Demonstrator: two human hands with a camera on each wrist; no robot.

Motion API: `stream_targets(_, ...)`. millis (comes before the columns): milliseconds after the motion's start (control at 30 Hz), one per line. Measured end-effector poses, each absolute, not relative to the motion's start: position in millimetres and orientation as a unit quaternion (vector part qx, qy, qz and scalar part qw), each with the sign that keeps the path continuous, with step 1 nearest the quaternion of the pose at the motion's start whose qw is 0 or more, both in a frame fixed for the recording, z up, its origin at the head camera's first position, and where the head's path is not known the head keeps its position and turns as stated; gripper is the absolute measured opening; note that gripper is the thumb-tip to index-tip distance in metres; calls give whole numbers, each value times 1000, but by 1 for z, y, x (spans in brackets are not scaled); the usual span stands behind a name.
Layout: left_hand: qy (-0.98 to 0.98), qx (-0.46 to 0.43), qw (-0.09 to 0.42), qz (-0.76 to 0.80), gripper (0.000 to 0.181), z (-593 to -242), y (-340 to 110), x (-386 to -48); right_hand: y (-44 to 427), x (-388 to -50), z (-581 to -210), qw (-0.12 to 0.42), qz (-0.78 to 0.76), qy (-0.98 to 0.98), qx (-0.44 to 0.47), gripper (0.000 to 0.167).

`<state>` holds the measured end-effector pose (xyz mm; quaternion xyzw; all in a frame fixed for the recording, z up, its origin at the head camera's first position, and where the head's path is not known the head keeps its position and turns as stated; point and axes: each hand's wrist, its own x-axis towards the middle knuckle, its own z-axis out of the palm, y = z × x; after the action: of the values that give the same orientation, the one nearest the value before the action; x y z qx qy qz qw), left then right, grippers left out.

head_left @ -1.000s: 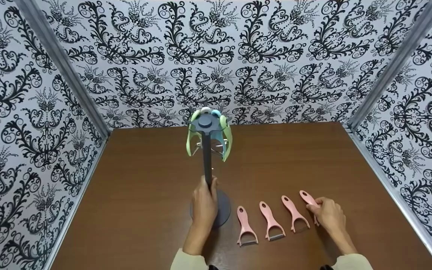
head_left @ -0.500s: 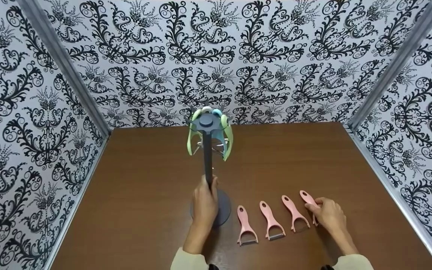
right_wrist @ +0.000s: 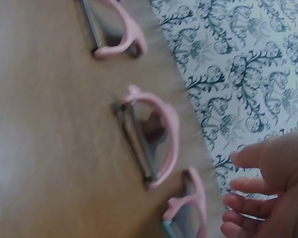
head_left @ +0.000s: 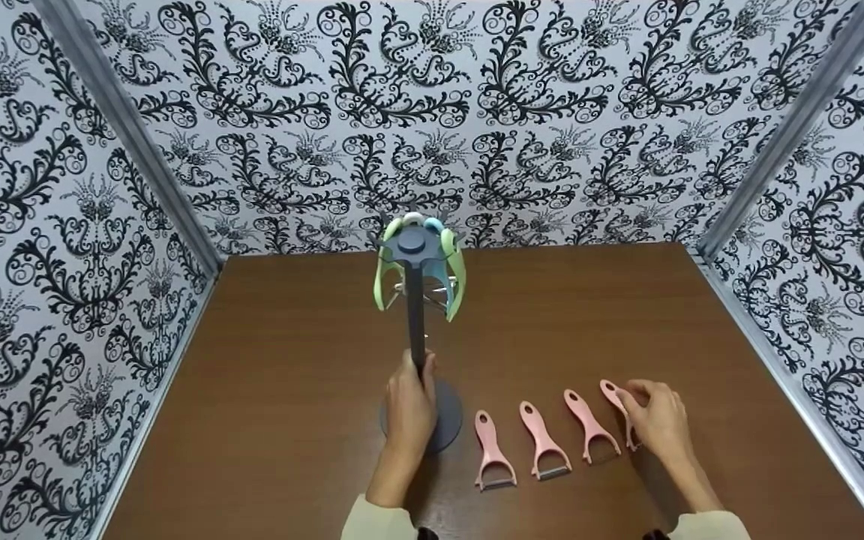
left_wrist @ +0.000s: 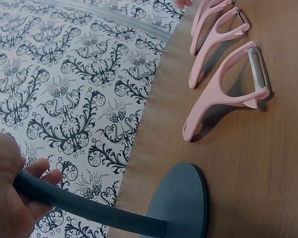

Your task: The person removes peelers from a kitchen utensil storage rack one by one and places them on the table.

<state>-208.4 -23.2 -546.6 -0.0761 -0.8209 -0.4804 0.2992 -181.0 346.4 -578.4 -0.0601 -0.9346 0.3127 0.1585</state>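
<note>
My left hand (head_left: 408,409) grips the dark grey pole (head_left: 414,319) of an upright rack with a round base (head_left: 447,420). In the left wrist view, the fingers curl round that pole (left_wrist: 89,206). Green peelers (head_left: 456,274), a blue peeler (head_left: 436,279) and a whitish one (head_left: 412,218) hang from the rack's top. Pink Y-shaped peelers lie in a row: one nearest the base (head_left: 490,454), two in the middle, and a rightmost peeler (head_left: 611,391). Over that last one hovers my right hand (head_left: 661,421), partly covering it. Its fingers (right_wrist: 251,184) are apart, holding nothing.
Brown wood tabletop (head_left: 289,360) lies under everything. Black-and-white patterned walls (head_left: 432,90) enclose the back and both sides, with grey metal strips (head_left: 777,127) along the corners. Pink peelers lie close together between the rack's base and my right hand.
My right hand has lifted slightly and its fingers have come off the rightmost pink peeler, which has barely shifted. My left hand and the rack stay as they were.
</note>
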Motion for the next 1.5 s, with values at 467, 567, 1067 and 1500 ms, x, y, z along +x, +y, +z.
stream_targets(467,-825,-88,291,-476,7,-548,-24,-209,315,-178,-534,230,356,-906,-7,23)
stream_targets(567,-826,-98,295,-471,7,-549,-24,-210,307,-177,-522,241,371,-897,8,23)
stream_targets(1067,-835,-96,269,-470,9,-545,-26,-212,263,-184,-476,285,406,-860,120,25)
stream_targets(1500,-834,-87,233,-493,7,-544,-30,-211,238,-193,-448,297,410,-842,186,26)
